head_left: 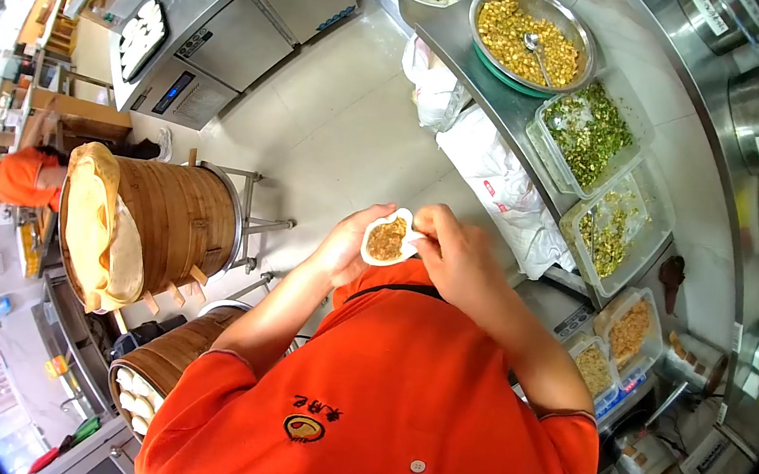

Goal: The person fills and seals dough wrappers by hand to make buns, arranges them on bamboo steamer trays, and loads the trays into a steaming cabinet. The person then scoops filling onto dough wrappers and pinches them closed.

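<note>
A round white dough wrapper (371, 247) with brown minced filling (387, 237) on it lies cupped in my left hand (340, 243), in front of my chest. My right hand (448, 251) pinches the wrapper's right edge between thumb and fingers, where the dough is drawn to a point. The filling shows uncovered in the middle. My right fingertips partly hide the pinched edge.
On the right, a steel counter carries a bowl of yellow diced filling (507, 31) and tubs of chopped greens (594, 136). Stacked bamboo steamers (175, 224) stand at left, beyond them a person in orange (23, 176). White sacks (502, 181) sit under the counter.
</note>
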